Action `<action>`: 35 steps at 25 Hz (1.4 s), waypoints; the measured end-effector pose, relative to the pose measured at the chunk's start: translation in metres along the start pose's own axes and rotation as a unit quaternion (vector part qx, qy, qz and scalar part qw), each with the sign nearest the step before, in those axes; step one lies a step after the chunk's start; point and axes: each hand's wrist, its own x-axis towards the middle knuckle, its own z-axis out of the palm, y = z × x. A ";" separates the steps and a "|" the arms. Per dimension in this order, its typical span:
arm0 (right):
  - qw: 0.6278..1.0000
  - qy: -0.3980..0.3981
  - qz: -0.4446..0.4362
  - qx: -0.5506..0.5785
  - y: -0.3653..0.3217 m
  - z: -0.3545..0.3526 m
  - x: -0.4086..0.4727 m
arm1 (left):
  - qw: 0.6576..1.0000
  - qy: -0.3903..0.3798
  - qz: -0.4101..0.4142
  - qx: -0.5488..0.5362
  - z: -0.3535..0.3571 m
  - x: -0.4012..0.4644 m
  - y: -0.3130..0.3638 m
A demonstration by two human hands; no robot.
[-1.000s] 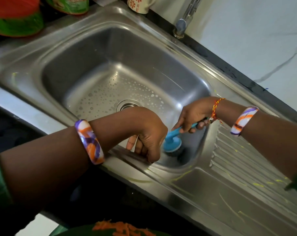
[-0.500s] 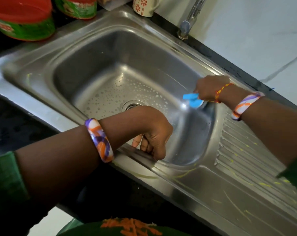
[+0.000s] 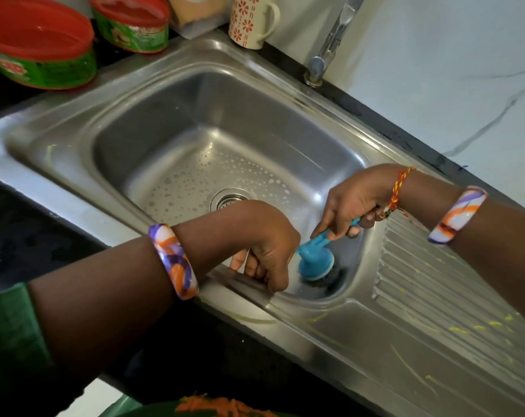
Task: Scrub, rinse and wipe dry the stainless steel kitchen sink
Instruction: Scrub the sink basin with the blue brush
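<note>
Dark surface frames the stainless steel kitchen sink (image 3: 177, 94), basin beaded with droplets. Right hand (image 3: 353, 200) grips a blue round-headed scrub brush (image 3: 315, 263) pressed into the near-right basin corner; left hand (image 3: 270, 251) curls over the front rim.

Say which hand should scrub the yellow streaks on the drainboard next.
Right. The right hand already grips the blue scrubber, and the drainboard lies on its side. The left hand holds no tool and grips the sink's front rim, probably bracing.
</note>
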 end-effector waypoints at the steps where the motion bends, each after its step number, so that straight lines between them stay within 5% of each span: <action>1: 1.000 0.014 0.005 -0.010 0.003 -0.003 0.002 | 1.000 -0.001 -0.001 -0.002 0.000 0.000 0.000; 4: 0.954 0.267 0.070 -0.114 0.032 -0.021 0.004 | 1.000 -0.005 -0.004 0.001 -0.001 0.000 0.002; 5: 0.958 0.258 0.067 -0.107 0.034 -0.020 0.003 | 1.000 -0.007 -0.003 0.003 -0.001 0.000 0.002; 8: 0.999 0.000 0.027 0.026 -0.001 -0.006 -0.009 | 1.000 -0.013 -0.005 0.004 -0.001 -0.002 0.002; 10: 0.998 0.044 0.039 0.011 0.004 -0.010 -0.010 | 1.000 -0.012 -0.005 0.005 -0.003 -0.002 0.003; 12: 0.959 0.261 0.075 -0.078 0.024 -0.016 -0.016 | 1.000 -0.015 -0.007 0.006 -0.003 -0.004 0.005; 13: 0.950 0.289 0.076 -0.089 0.029 -0.015 -0.022 | 1.000 -0.012 -0.008 0.007 -0.003 -0.005 0.006; 17: 0.994 0.058 0.017 0.088 0.004 0.006 -0.042 | 1.000 0.000 -0.011 0.020 0.000 -0.009 0.007; 21: 0.936 0.331 0.085 -0.082 0.028 0.005 -0.040 | 0.999 0.022 -0.010 0.028 0.004 -0.014 0.008; 25: 0.992 0.069 0.032 0.097 -0.002 0.019 -0.045 | 0.998 0.060 0.001 0.034 0.009 -0.018 0.006; 26: 0.993 0.082 0.040 0.081 -0.001 0.021 -0.041 | 0.997 0.067 0.005 0.036 0.011 -0.018 0.006; 29: 0.943 0.309 0.082 -0.089 0.014 0.023 -0.028 | 0.995 0.089 0.015 0.046 0.013 -0.019 0.002; 30: 0.951 0.290 0.065 -0.081 0.013 0.029 -0.024 | 0.994 0.098 0.019 0.046 0.014 -0.020 0.000; 33: 0.997 0.040 0.014 0.061 -0.014 0.044 -0.019 | 0.991 0.118 0.029 0.052 0.015 -0.019 -0.007; 35: 0.992 0.117 0.054 -0.007 -0.013 0.035 -0.012 | 0.990 0.124 0.034 0.056 0.017 -0.018 -0.009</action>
